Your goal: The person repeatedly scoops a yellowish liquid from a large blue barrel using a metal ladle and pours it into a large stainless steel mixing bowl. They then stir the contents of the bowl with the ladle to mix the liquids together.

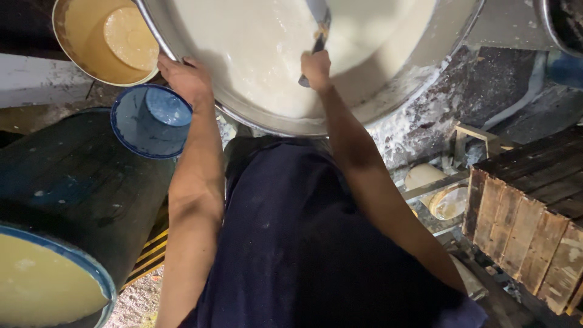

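Milky white liquid [267, 42] fills the wide metal basin [419, 79] at the top of the view, reaching close to its rim. Standing in that liquid is a dark-handled stirring tool [319, 39], its upper part running out of frame, so what kind of blade it has cannot be told. The right hand [316, 68] is clenched around the lower end of the handle, above the liquid near the basin's middle. The left hand [185, 78] grasps the basin's rim on its left side, fingers curled over the metal edge.

Just beside the left hand, below and to its left, a blue plastic bucket [152, 121] lies tilted with its mouth toward the camera, resting on a dark wooden surface [73, 182]. Above that, in the upper left corner, a round tan bowl [79, 36] holds yellowish liquid with a paler disc in it. At the lower left corner a blue-rimmed tub [97, 273] holds pale yellow liquid.

The person's dark apron or garment [303, 243] fills the middle of the view. Below the basin on the right, the support [425, 121] is caked with white splatter. Further right stands a crate of worn wooden slats [528, 231], and between it and the apron a small round container [448, 201] sits low down.
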